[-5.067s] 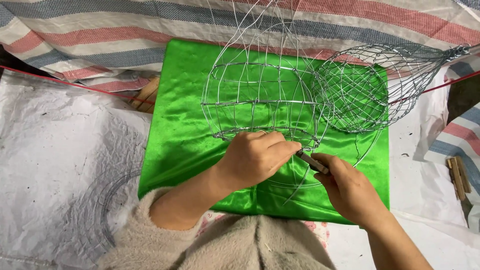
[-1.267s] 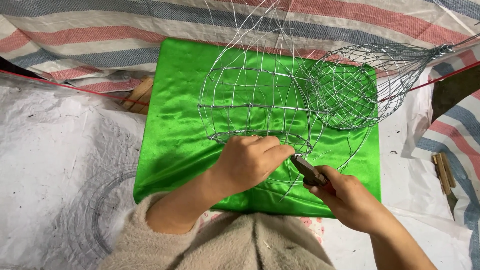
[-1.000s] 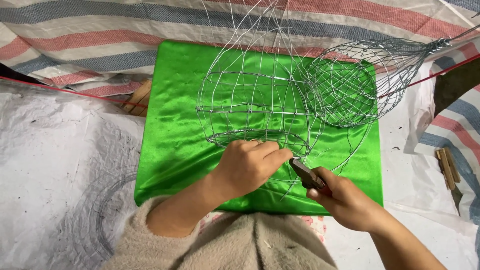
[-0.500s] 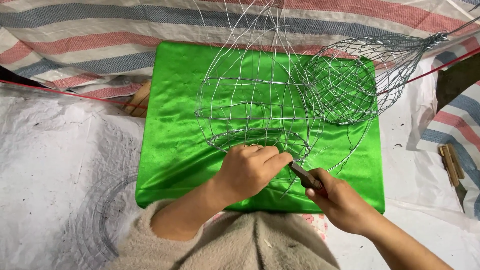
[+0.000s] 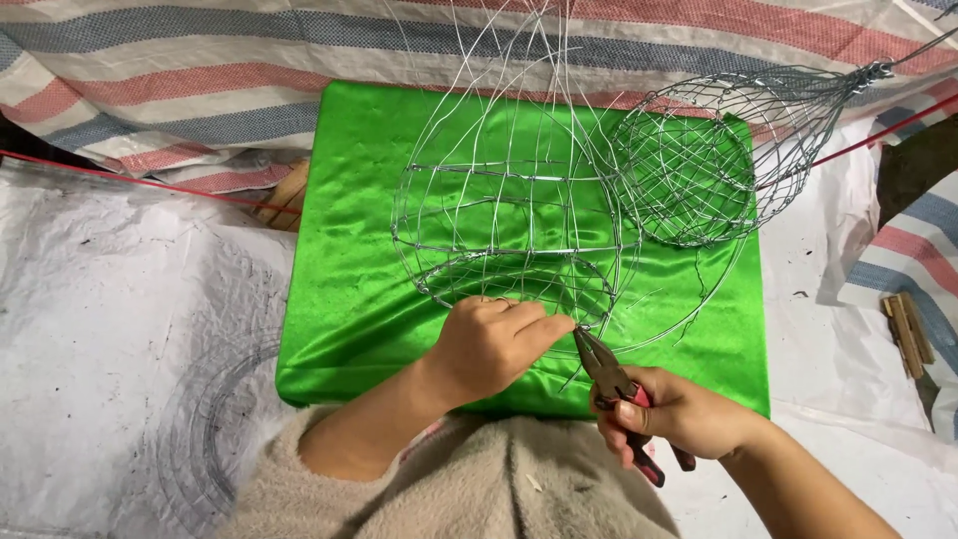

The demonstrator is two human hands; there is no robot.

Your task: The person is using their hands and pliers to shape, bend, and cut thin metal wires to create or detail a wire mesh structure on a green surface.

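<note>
Head view, looking down: my left hand [image 5: 491, 344] is curled, fingers pressed together pinching the lower rim of a wire frame basket [image 5: 509, 240], which sits at centre on a shiny green cloth [image 5: 349, 269]. My right hand [image 5: 679, 414] is just beside it, to the right, grip wrapped tight round red-handled pliers [image 5: 617, 389]; the pliers' nose points up-left, tip at the wire next to my left fingertips. A 2nd, finished wire basket [image 5: 699, 165] lies on its side at upper right, touching the 1st. Striped tarp [image 5: 150, 90] along the top, white sheeting [image 5: 110, 329] at left. Fuzzy beige sleeve [image 5: 479, 494] at bottom.
</note>
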